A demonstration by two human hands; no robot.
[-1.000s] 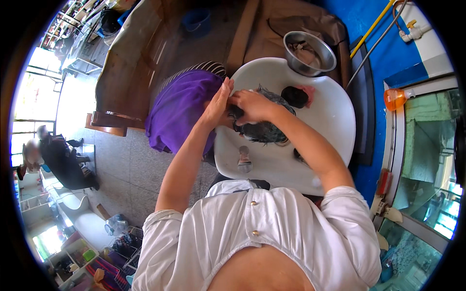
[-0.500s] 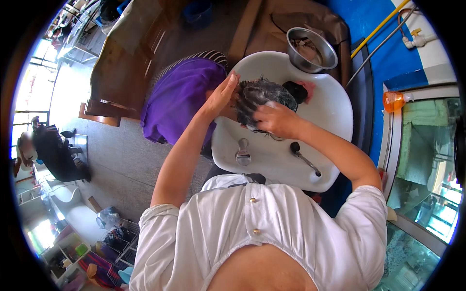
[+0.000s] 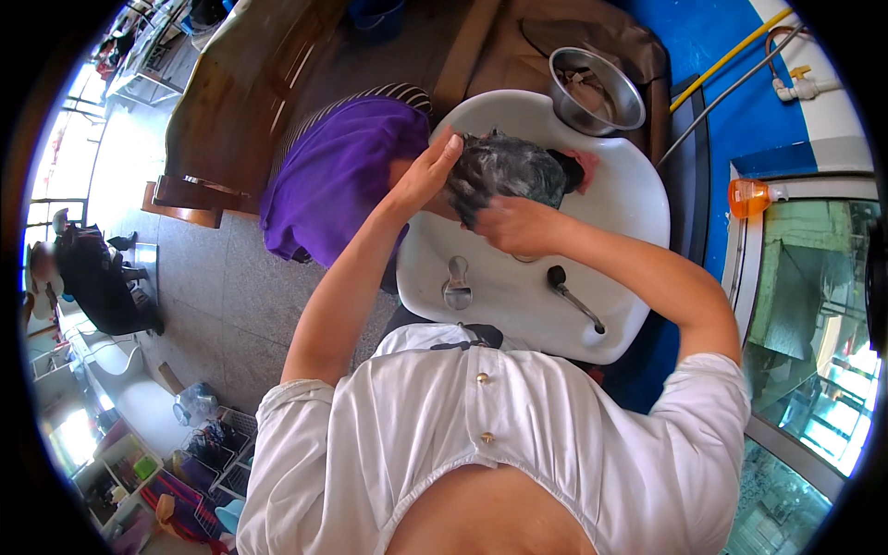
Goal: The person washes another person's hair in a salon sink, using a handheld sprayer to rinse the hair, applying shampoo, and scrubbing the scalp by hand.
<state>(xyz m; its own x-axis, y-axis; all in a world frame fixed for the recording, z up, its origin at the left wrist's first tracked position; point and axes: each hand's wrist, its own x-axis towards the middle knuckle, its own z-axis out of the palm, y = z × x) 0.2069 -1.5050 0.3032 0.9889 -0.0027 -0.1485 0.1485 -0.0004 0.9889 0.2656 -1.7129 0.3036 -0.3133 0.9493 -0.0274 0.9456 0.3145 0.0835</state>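
A person leans over a white wash basin [image 3: 629, 199], the lathered dark hair [image 3: 518, 176] above the bowl. My left hand [image 3: 428, 173] lies along the near-left side of this head, its fingers stretched out and together. On the front of the hair, my right hand [image 3: 521, 226] presses in with bent fingers. Motion smears those fingertips, and the hair partly hides them. A purple cloth [image 3: 347, 180] covers the person's shoulders. Beyond the head, a dark and pink bundle [image 3: 585, 168] rests in the basin.
On the basin's near side are a chrome tap lever [image 3: 457, 285] and a hand shower [image 3: 575, 301]. A steel bowl [image 3: 629, 113] stands at its far rim. An orange bottle [image 3: 747, 197] sits on the right ledge. Far left, another person [image 3: 97, 277] is in dark clothes.
My right hand has slid a little left and down along the hair, toward its front edge. My left hand stays at the side of the head. The whole view has shifted slightly.
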